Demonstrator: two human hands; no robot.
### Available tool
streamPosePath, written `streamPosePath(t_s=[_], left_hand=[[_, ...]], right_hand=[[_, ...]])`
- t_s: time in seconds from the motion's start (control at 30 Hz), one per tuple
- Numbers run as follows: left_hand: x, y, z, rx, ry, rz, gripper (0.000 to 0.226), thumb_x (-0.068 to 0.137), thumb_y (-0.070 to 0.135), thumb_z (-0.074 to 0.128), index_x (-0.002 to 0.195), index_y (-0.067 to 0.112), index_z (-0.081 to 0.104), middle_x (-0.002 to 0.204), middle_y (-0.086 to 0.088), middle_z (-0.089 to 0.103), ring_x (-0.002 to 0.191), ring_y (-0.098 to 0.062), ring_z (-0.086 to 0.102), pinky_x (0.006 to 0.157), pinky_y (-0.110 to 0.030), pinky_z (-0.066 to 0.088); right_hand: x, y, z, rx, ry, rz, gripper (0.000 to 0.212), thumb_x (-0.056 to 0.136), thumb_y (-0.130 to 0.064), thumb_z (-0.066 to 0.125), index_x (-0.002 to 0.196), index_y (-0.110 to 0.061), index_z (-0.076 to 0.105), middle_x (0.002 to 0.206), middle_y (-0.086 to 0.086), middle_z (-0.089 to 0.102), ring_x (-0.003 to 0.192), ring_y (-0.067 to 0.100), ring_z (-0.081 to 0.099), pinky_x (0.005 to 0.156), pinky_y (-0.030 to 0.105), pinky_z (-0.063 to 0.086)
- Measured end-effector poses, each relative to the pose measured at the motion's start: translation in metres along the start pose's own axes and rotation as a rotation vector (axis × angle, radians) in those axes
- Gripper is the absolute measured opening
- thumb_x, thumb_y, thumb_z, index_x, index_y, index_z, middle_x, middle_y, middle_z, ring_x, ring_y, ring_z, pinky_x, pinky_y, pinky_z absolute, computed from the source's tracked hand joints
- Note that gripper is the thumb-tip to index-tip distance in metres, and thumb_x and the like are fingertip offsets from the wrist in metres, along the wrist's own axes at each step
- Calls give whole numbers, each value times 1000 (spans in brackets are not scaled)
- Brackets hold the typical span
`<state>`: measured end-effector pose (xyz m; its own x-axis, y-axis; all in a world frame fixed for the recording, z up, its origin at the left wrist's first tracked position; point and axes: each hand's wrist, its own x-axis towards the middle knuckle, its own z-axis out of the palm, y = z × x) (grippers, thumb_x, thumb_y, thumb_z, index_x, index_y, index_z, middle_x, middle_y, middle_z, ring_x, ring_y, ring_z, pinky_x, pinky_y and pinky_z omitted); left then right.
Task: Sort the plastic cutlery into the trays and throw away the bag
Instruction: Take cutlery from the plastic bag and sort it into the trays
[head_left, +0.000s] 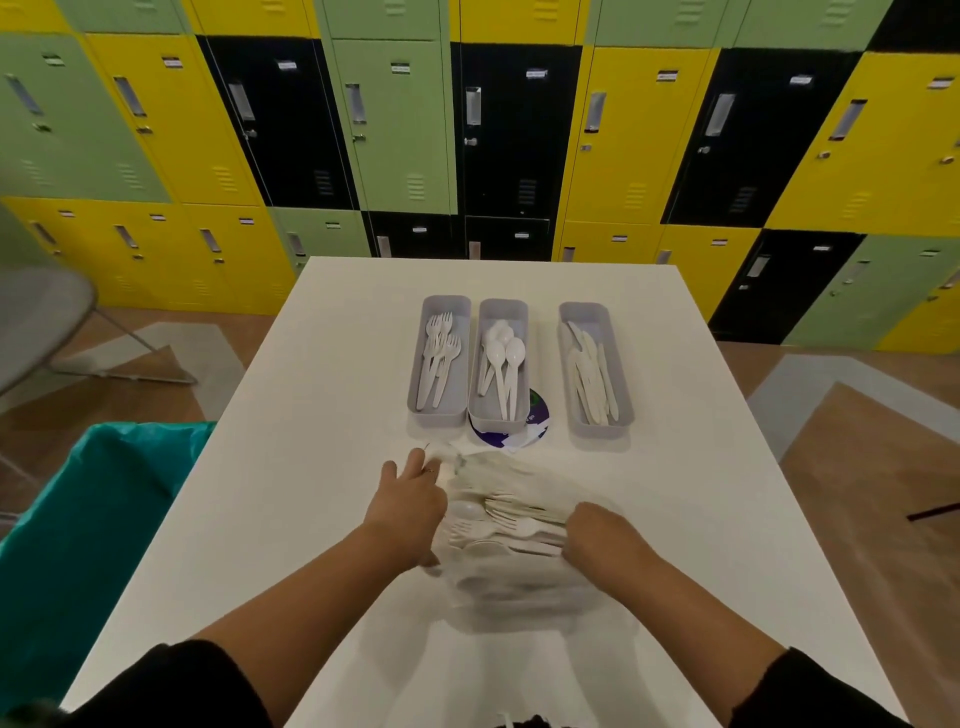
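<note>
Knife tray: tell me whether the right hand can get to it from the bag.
Probably yes. The right hand grips the bag, and only bare table shows between it and the knife tray.

White table (291, 467) w/ 3 grey trays in a row: forks (444, 356), spoons (500, 366), knives (596, 371); round purple sticker (535, 418) under mid tray; clear cutlery bag (511, 535) nearer front.
</note>
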<state>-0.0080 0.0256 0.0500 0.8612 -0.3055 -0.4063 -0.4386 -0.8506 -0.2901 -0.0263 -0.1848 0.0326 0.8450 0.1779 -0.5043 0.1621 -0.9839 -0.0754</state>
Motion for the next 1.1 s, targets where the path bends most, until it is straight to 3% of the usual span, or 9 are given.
streamPosePath(t_s=[0.1, 0.17, 0.3, 0.43, 0.5, 0.67, 0.87, 0.97, 1.1], left_hand=[[1, 1, 0, -38, -39, -42, 78, 72, 58, 68, 128, 8, 46, 141, -12, 37, 131, -31, 23, 104, -41, 27], [1, 5, -6, -75, 44, -27, 82, 72, 60, 66, 130, 8, 41, 137, -11, 41, 128, -31, 27, 105, -40, 26], [9, 17, -18, -215, 241, 82, 67, 78, 58, 60, 125, 12, 47, 131, -7, 50, 120, -25, 39, 103, -36, 27], [24, 21, -3, -551, 148, 97, 90, 74, 55, 67, 143, 12, 27, 153, -10, 24, 140, -27, 20, 114, -38, 26], [29, 18, 6, -725, 173, 64, 98, 72, 54, 70, 146, 14, 19, 156, -9, 14, 145, -26, 9, 118, -39, 21], [33, 18, 6, -1118, 217, -38, 73, 85, 46, 60, 144, 17, 27, 151, -3, 30, 139, -17, 27, 110, -27, 26], [34, 25, 11, -1249, 164, -97, 53, 96, 45, 39, 142, 20, 34, 147, -2, 40, 133, -18, 40, 108, -29, 30], [32, 21, 9, -1378, 206, -124, 44, 98, 43, 33, 130, 17, 49, 129, 1, 56, 116, -16, 52, 98, -27, 38], [31, 17, 7, -1521, 231, -184, 34, 100, 41, 31, 108, 20, 57, 104, 8, 58, 102, -10, 53, 87, -22, 33]], right_hand=[[2, 2, 3, 67, 74, 37, 37, 90, -6, 52, 126, -3, 44, 133, 14, 41, 111, 28, 55, 85, 31, 43], [4, 0, 2, 117, 129, -45, 45, 85, -8, 59, 127, -6, 41, 131, 12, 40, 111, 26, 52, 81, 29, 41], [8, -10, 2, 263, 192, -222, 67, 80, -17, 68, 139, -13, 35, 140, 6, 35, 125, 23, 40, 100, 28, 39], [12, -16, 5, 286, 133, -219, 95, 77, -25, 73, 149, -15, 12, 157, 4, 10, 143, 23, 17, 114, 29, 22], [14, -14, 5, 272, 108, -193, 100, 77, -28, 74, 150, -13, 7, 157, 5, 9, 143, 22, 15, 114, 28, 20], [25, -11, 0, 235, 142, -126, 85, 72, -35, 76, 141, -14, 31, 141, 8, 33, 128, 24, 35, 105, 29, 32], [29, -9, 3, 331, 174, -179, 73, 69, -28, 80, 131, -23, 41, 134, 1, 40, 120, 19, 39, 97, 27, 39], [30, -9, 3, 294, 146, -189, 79, 71, -31, 78, 138, -20, 37, 138, 2, 39, 124, 21, 39, 101, 28, 35], [31, -11, 10, 220, 133, -234, 66, 75, -35, 74, 131, -15, 46, 132, 6, 40, 120, 23, 40, 99, 27, 36]])
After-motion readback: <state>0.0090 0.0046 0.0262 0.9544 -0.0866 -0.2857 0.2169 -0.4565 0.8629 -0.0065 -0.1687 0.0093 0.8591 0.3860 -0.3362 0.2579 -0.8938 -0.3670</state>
